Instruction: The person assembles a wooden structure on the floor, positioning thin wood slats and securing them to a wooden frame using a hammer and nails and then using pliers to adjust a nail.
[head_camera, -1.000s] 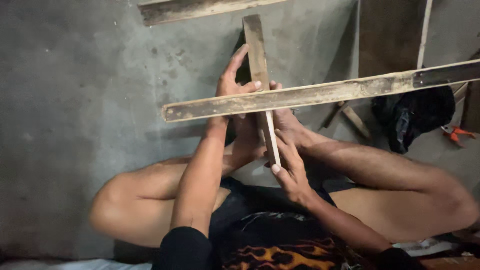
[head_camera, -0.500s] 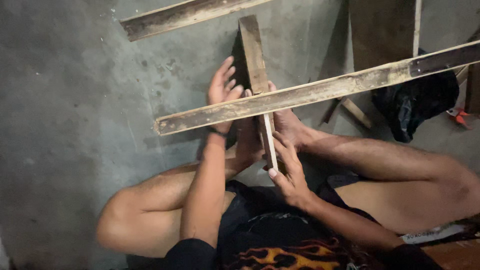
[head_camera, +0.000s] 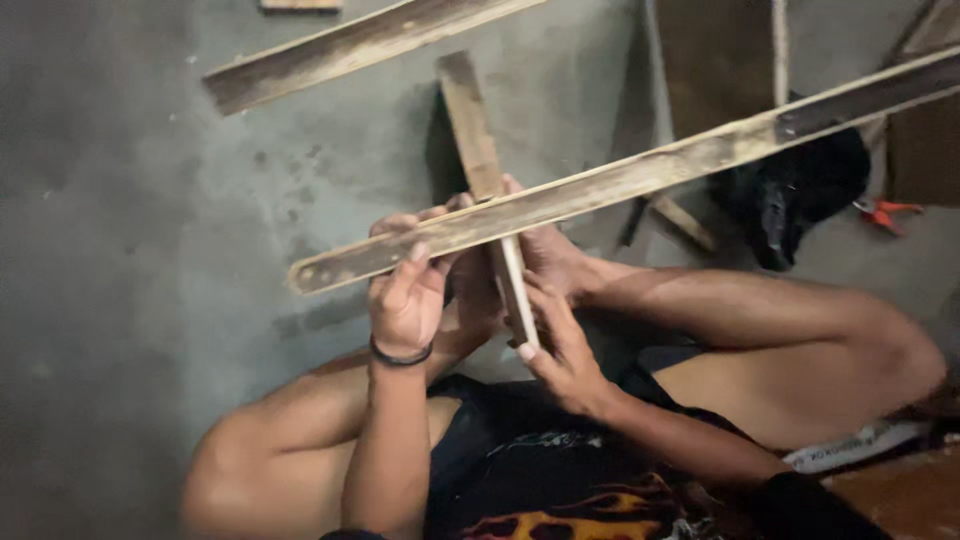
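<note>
Two hands are working crossed slats. Left hand (head_camera: 405, 300) is gripping the long slat (head_camera: 600, 185). Right hand (head_camera: 562, 350) is grasping the upright slat (head_camera: 478, 140).

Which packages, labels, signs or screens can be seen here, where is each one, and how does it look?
White strip with dark print: low right, under the bent knee; long, flat, its kind unclear.
Flame print: bottom centre, on the black shorts; orange and yellow.
No packages, signs or screens show; the long wooden slat in the left hand is bare.
</note>
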